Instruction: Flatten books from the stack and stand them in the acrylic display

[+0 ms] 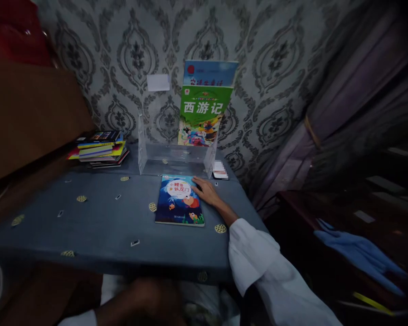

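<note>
A thin blue picture book [180, 203] with fish on its cover lies flat on the cloth-covered table [102, 222]. My right hand [207, 191] rests at the book's upper right edge, fingers stretched out and touching it. Low in the view, below the table's front edge, my left hand [149, 296] is smeared by motion, so its fingers cannot be made out. Behind the book stands a clear acrylic book rack [142, 149]. On its right side a green book [204, 113] leans upright, with a blue book [209, 72] showing above it.
A stack of books [102, 149] lies at the table's back left, near a large brown panel [30, 117]. A small white item [220, 170] sits right of the rack. Purple curtain [302, 117] hangs at right, above a dark surface with a blue cloth [357, 249].
</note>
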`<state>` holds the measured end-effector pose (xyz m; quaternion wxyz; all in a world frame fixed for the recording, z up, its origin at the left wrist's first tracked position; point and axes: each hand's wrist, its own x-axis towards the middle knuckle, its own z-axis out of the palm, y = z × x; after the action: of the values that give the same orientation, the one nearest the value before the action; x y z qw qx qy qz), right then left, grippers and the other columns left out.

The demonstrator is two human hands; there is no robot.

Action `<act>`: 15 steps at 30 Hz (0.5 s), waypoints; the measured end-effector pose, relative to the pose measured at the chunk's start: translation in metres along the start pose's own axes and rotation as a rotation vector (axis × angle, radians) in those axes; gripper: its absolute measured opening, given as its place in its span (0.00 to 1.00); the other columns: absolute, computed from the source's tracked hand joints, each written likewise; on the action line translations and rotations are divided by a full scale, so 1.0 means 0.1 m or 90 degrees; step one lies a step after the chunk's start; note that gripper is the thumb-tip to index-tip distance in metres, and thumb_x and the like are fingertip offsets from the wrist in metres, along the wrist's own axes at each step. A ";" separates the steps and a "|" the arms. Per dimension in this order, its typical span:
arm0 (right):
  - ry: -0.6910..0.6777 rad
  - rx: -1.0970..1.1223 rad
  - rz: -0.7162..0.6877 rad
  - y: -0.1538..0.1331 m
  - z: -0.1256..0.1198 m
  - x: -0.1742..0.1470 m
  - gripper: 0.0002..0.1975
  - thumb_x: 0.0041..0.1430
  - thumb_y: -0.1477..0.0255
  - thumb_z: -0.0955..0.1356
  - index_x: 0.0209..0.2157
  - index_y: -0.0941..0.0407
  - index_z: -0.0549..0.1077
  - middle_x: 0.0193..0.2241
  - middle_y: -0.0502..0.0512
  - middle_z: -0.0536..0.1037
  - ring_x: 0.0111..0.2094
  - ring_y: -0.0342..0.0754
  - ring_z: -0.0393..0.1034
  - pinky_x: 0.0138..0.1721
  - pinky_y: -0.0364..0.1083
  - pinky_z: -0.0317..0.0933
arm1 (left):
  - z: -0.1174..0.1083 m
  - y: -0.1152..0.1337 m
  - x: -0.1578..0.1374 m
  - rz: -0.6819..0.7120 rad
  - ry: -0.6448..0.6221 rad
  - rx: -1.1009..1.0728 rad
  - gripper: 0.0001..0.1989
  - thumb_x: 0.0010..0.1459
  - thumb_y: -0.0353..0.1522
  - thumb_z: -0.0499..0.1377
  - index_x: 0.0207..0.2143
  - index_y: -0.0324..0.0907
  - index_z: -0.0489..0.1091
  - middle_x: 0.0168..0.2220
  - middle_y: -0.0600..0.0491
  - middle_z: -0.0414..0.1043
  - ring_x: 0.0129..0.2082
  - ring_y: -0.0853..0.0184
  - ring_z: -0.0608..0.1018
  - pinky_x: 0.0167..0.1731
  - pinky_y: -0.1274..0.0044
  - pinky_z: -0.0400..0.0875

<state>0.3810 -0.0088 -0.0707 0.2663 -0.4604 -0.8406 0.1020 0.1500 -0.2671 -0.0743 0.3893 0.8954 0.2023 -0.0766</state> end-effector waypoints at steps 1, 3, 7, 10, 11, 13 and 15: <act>0.003 0.001 -0.002 0.01 0.00 0.00 0.23 0.67 0.62 0.64 0.59 0.58 0.73 0.62 0.66 0.70 0.63 0.61 0.66 0.63 0.61 0.59 | -0.22 0.07 -0.07 0.045 -0.028 -0.073 0.18 0.69 0.39 0.54 0.53 0.39 0.74 0.48 0.45 0.79 0.46 0.58 0.81 0.44 0.72 0.76; 0.008 0.005 -0.006 0.03 0.02 0.01 0.23 0.67 0.62 0.64 0.58 0.59 0.73 0.62 0.67 0.70 0.63 0.61 0.66 0.63 0.61 0.60 | -0.76 0.14 -0.20 0.149 -0.068 -0.229 0.23 0.71 0.41 0.49 0.59 0.37 0.70 0.51 0.45 0.78 0.49 0.59 0.80 0.47 0.74 0.74; 0.014 0.009 -0.005 0.06 0.05 0.00 0.24 0.67 0.62 0.65 0.58 0.60 0.73 0.61 0.68 0.71 0.62 0.61 0.67 0.63 0.61 0.59 | -1.73 -0.22 -0.24 -0.050 0.336 -0.066 0.23 0.73 0.41 0.44 0.50 0.38 0.74 0.46 0.46 0.80 0.46 0.63 0.80 0.48 0.74 0.73; 0.017 0.011 0.002 0.08 0.06 -0.02 0.24 0.67 0.62 0.66 0.59 0.59 0.72 0.62 0.67 0.70 0.62 0.60 0.66 0.63 0.61 0.59 | -2.05 -0.78 -0.03 -0.301 0.546 0.228 0.16 0.69 0.34 0.50 0.52 0.37 0.71 0.52 0.42 0.75 0.54 0.58 0.76 0.55 0.67 0.69; 0.019 0.013 0.004 0.09 0.07 -0.03 0.24 0.67 0.62 0.66 0.59 0.58 0.72 0.62 0.66 0.70 0.63 0.59 0.66 0.63 0.61 0.59 | -2.08 -0.95 0.04 -0.315 0.549 0.244 0.15 0.69 0.33 0.50 0.52 0.37 0.70 0.51 0.41 0.74 0.53 0.56 0.76 0.55 0.65 0.69; 0.024 0.019 0.007 0.09 0.07 -0.04 0.24 0.67 0.61 0.66 0.60 0.56 0.71 0.63 0.65 0.70 0.63 0.59 0.65 0.64 0.61 0.59 | -2.08 -1.20 0.14 -0.330 0.546 0.274 0.13 0.68 0.32 0.52 0.51 0.38 0.70 0.51 0.41 0.73 0.53 0.55 0.75 0.54 0.63 0.69; 0.026 0.030 0.004 0.09 0.06 -0.05 0.23 0.67 0.61 0.66 0.60 0.55 0.71 0.62 0.64 0.70 0.63 0.58 0.65 0.63 0.61 0.59 | -2.05 -1.33 0.18 -0.336 0.540 0.303 0.13 0.67 0.32 0.52 0.50 0.39 0.70 0.51 0.41 0.72 0.53 0.55 0.75 0.54 0.63 0.68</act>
<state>0.3863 -0.0074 -0.0807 0.2941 -0.4589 -0.8308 0.1130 0.1058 -0.0301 -0.0279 0.0281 0.8298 0.5361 0.1524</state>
